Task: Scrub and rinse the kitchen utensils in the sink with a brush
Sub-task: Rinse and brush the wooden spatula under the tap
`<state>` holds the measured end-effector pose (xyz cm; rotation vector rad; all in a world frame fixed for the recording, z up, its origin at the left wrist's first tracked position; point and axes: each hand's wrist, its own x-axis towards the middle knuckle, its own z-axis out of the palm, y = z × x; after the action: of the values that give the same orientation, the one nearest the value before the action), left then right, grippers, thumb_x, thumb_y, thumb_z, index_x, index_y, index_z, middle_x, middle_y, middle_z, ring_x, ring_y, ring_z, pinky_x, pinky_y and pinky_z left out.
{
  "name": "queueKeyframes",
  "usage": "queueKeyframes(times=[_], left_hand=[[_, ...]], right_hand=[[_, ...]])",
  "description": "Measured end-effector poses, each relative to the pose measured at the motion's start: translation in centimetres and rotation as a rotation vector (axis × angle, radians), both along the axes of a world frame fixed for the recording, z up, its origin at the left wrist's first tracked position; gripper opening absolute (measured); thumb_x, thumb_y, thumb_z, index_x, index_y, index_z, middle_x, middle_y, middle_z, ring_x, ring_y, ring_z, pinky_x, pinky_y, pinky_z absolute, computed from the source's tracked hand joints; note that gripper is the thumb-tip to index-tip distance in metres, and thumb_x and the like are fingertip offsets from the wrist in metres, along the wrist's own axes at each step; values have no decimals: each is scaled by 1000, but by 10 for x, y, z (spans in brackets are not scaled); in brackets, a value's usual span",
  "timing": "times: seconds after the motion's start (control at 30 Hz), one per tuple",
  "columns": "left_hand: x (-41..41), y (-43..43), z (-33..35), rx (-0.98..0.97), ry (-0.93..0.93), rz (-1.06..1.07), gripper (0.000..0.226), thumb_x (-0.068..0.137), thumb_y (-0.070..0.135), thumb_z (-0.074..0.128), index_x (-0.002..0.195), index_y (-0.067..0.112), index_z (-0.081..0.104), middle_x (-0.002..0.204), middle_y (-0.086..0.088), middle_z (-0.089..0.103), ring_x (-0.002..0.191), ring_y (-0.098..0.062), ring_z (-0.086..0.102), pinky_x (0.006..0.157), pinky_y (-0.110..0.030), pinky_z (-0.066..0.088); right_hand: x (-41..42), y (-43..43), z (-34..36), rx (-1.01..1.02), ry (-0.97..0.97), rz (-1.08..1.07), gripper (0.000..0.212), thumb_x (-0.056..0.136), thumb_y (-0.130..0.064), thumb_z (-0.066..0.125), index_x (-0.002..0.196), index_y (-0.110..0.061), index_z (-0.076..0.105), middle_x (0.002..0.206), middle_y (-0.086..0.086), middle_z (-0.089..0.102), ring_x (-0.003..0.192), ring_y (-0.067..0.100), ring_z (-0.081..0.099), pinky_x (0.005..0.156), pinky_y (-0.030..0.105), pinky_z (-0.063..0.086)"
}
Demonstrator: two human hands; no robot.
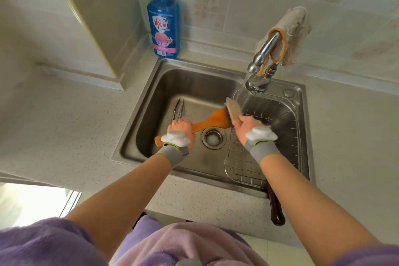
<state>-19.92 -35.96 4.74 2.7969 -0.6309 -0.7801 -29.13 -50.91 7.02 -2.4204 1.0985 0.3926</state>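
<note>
My left hand [182, 128] is curled round the handle of the orange-brown wooden spatula [216, 119], and my right hand [248, 125] grips the dark-backed scrubbing brush with pale bristles [233, 109], which touches the spatula's blade. Both are held over the stainless steel sink [172, 80], just above its round drain [213, 138]. Slim metal tongs [178, 109] lie on the basin floor beyond my left hand, and a blue soap bottle [163, 24] stands on the speckled worktop [86, 125].

Soap bottle [163, 26] translucent blue, pink lower label, white-red shield; wooden spatula [213, 120] orange-brown; brush [233, 110] pale cream bristles on dark back. Sink [155, 93] dull steel grey; counter [64, 125] cream, finely dark-speckled; wall tiles [207, 4] beige with faint pinkish floral print; wristbands [170, 154] grey, lime-edged.
</note>
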Motion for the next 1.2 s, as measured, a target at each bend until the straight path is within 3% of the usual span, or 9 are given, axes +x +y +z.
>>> queueKeyframes(times=[0.13,0.27,0.4,0.53,0.67,0.83,0.97,1.1,1.2], left_hand=[[4,-7,1,-27,44,41,41,93,32,55,131,18,50,133,-7,51,126,-26,44,102,-35,38],[6,-8,3,-31,56,43,41,93,32,55,132,22,51,133,-5,50,126,-25,44,102,-35,38],[12,-12,-1,-40,93,105,38,91,33,58,127,24,54,129,-3,53,122,-26,49,101,-39,43],[13,-19,-4,-43,113,109,39,89,33,60,126,23,56,127,-5,57,120,-27,52,100,-41,45],[19,-31,-9,-80,143,121,40,88,32,61,127,21,56,123,-6,60,115,-28,56,97,-38,48],[20,-36,-18,-107,234,141,35,87,30,64,120,19,60,112,-7,65,100,-28,64,89,-37,52],[24,-39,-24,-111,272,159,37,86,29,65,121,18,58,111,-6,65,99,-26,63,85,-32,50],[27,-40,-29,-92,319,142,38,86,29,66,121,15,58,112,-8,66,102,-26,62,81,-30,45],[24,-41,-34,-109,363,100,37,88,29,62,121,13,57,113,-13,65,104,-31,61,88,-34,47]], right_hand=[[0,19,-2,16,-77,152,46,97,-40,44,141,-27,42,124,14,63,113,37,59,93,38,48],[5,-17,-5,6,-1,-48,46,98,-38,41,141,-22,43,131,14,59,117,37,56,96,38,46],[-5,13,-4,3,-53,181,47,97,-40,43,142,-26,41,128,11,61,115,34,58,90,34,47],[6,-23,-6,-8,4,-6,46,97,-39,42,140,-23,44,127,15,62,114,36,58,92,37,47],[8,-6,-5,0,-68,187,45,97,-39,43,140,-24,44,123,13,64,111,34,60,88,35,49],[21,-38,-8,-12,9,27,44,97,-37,42,140,-24,43,125,14,62,113,37,58,92,37,47],[9,-16,-11,47,-69,215,46,98,-38,42,142,-27,40,122,11,64,109,34,61,86,35,50],[15,-56,-17,31,33,8,48,98,-40,40,144,-27,36,130,11,60,116,35,57,94,37,47],[15,-55,-17,88,-31,-39,50,97,-43,41,145,-29,35,135,7,57,121,35,54,98,38,46]])
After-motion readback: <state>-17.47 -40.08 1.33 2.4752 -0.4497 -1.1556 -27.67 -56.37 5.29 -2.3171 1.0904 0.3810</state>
